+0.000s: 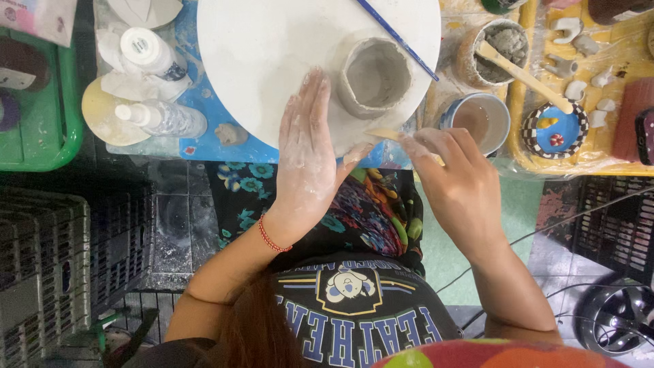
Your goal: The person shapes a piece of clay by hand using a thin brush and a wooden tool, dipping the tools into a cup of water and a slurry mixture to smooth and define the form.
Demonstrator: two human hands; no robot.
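Note:
A small grey clay cup (374, 76) stands on a round white board (272, 48). My left hand (308, 150), dusted with clay, lies flat on the board's near edge just left of the cup, fingers together, holding nothing. My right hand (456, 180) is closed on a thin wooden modelling stick (385, 135), whose tip points at the base of the cup. A red cord bracelet circles my left wrist.
A blue brush (398, 39) lies across the board. Right of it stand a pot of clay slip with a wooden spatula (501, 48), a water cup (484, 117) and a checkered dish (555, 129). Two white bottles (153, 82) lie left. Black crates (68, 245) flank my knees.

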